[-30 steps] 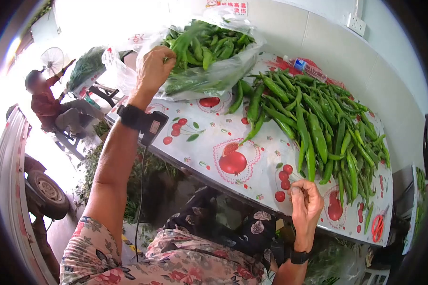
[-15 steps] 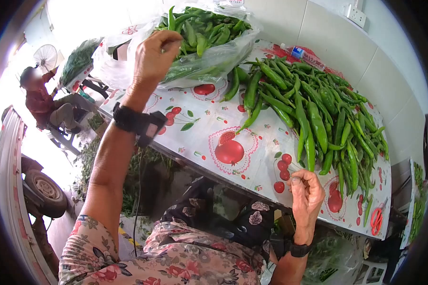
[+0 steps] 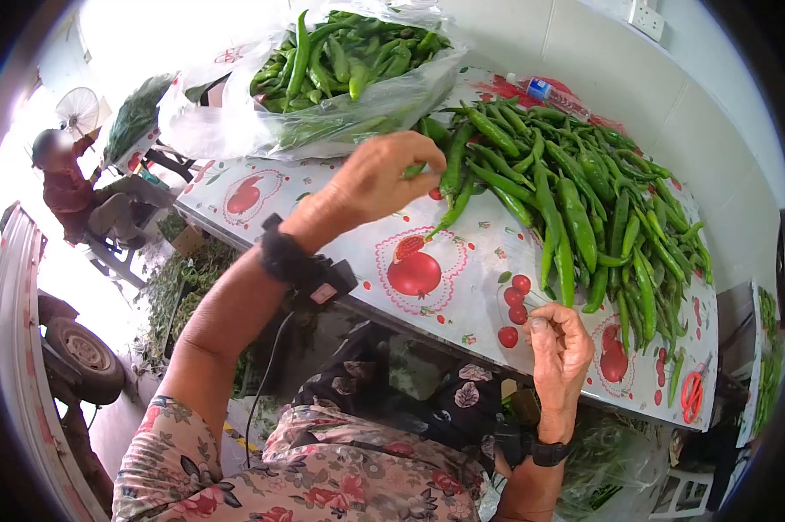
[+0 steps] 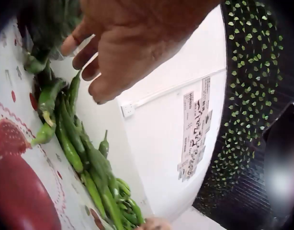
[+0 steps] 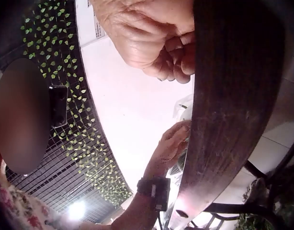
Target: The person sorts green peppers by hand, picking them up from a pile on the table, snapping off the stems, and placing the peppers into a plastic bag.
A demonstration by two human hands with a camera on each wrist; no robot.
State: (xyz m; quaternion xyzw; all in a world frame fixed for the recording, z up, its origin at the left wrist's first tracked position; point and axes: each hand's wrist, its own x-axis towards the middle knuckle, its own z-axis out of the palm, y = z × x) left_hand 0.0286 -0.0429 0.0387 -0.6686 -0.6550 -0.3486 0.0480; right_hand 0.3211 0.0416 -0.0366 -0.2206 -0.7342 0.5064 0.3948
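My left hand (image 3: 384,178) is over the table beside the left end of a large heap of green peppers (image 3: 575,209). Its fingertips (image 4: 101,91) bend loosely apart near the peppers in the left wrist view, with nothing held. Near the table's front edge is my right hand (image 3: 562,352), its fingers curled in and the thumb against the index finger. No item shows in that hand in the right wrist view, where its palm side (image 5: 152,48) is partly cut off. Behind my left hand stands a clear plastic bag (image 3: 384,117) full of green peppers (image 3: 323,65).
Red-handled scissors (image 3: 692,398) lie at the table's right end, near one loose pepper. A plastic bottle (image 3: 558,97) and red netting (image 3: 497,85) are behind the heap. A printed cloth (image 3: 323,187) covers the table. Further left, a person (image 3: 70,187) sits by another table.
My left hand has left the peppers in the bag and swung right, to the near end of the heap. A pepper now stands up in the bag. My right hand has stayed put.
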